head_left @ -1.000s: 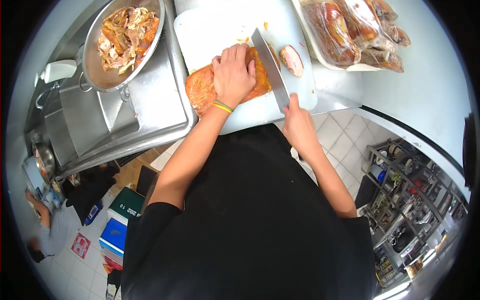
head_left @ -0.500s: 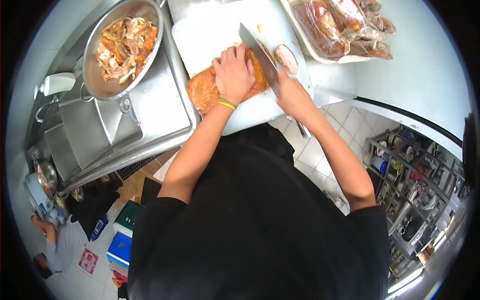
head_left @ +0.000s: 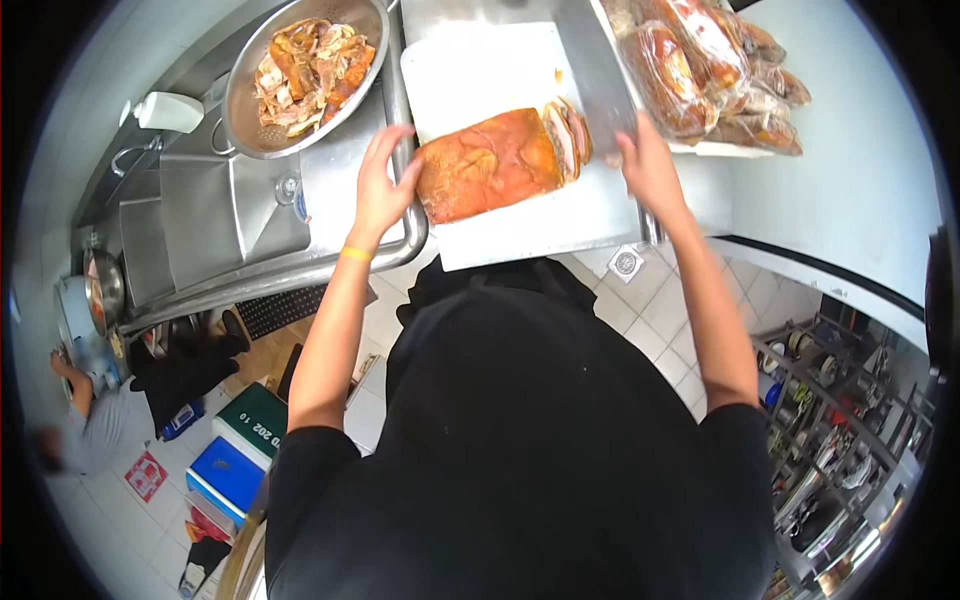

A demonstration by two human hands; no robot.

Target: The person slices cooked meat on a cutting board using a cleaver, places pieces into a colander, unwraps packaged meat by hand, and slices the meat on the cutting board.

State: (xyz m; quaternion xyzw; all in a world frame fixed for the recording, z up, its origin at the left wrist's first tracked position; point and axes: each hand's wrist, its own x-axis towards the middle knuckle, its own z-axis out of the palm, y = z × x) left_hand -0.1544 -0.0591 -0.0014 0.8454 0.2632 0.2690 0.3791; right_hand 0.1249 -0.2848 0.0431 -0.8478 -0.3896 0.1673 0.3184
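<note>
Steel worktop (head_left: 705, 195) under a white board (head_left: 475, 55); on it the roast meat slab (head_left: 490, 170), slices (head_left: 572, 140) at its right end; left hand (head_left: 383, 190) spread at its left end; right hand (head_left: 650, 172) near, grip unclear; far left, a colander (head_left: 360, 18) of meat pieces (head_left: 310, 75); far right, a tray (head_left: 735, 152) of wrapped meats (head_left: 690, 60).

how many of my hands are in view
2: your left hand beside the uncut end of the meat, your right hand near the slices at its other end.

"202", "10" on green box (head_left: 250, 414)
</note>
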